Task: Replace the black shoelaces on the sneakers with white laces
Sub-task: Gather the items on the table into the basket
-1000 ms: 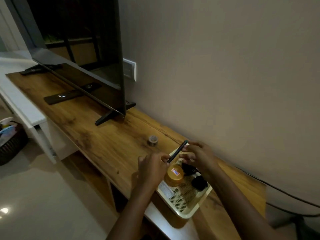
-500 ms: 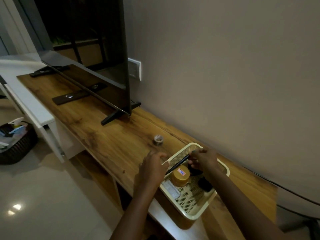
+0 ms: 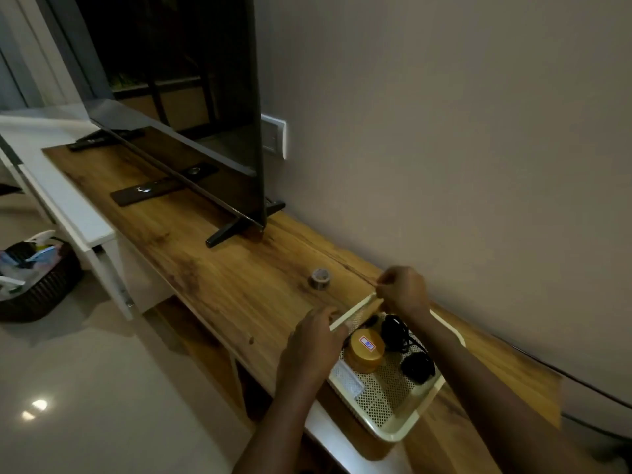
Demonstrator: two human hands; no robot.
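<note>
A cream perforated plastic basket (image 3: 393, 429) sits on the wooden bench (image 3: 219, 268), close to its front edge and well to the right of the television (image 3: 191, 97). Inside the basket, black shoelaces (image 3: 398, 331) lie in a loose tangle toward the wall side, with a second dark bundle (image 3: 418, 367) just nearer the camera; whether that bundle is also lace cannot be told. A gold-lidded jar (image 3: 365, 348) with a small red and white label stands in the basket just left of the laces, and a pale flat packet (image 3: 347, 379) lies on the basket floor in front of the jar.

The left hand (image 3: 313, 347) rests at the basket's left rim, its fingers curled over the edge; the grip looks partly curled, but what it presses on is hidden by the back of the hand. The right hand (image 3: 403, 290) is raised above the basket's far corner, thumb and fingertips pressed together as if pinching something thin; the dim light keeps that thing from being made out.

A small roll of tape (image 3: 320, 278) stands on the bench just left of the basket's far corner. A remote control (image 3: 164, 188) lies further left, in front of the television. On the floor, well left of the basket, is a dark wicker basket (image 3: 37, 292) holding spray bottles.
</note>
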